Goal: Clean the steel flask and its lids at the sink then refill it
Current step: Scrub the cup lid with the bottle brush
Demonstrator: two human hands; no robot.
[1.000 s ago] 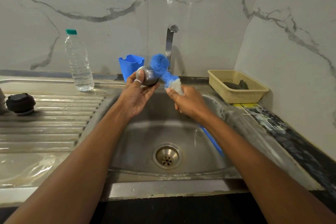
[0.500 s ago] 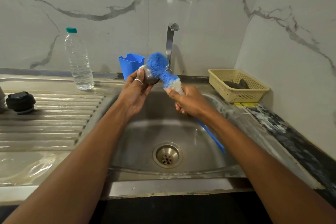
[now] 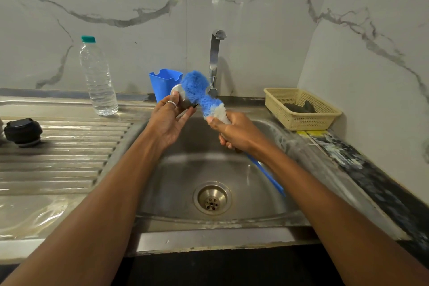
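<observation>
Left hand (image 3: 167, 123) holds the steel lid (image 3: 183, 99) at its fingertips, thumb on the rim. Right hand (image 3: 235, 133) grips the brush (image 3: 197, 90) just below the bristles. Both grips are unchanged from the earlier frames, but the brush head now lies slightly lower across the lid. The black lid (image 3: 23, 132) sits well left of the left hand, unmoved.

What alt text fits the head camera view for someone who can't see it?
Over a steel sink, the left hand holds a steel lid while the right hand grips a blue brush against it. A black lid sits on the drainboard at left.
</observation>
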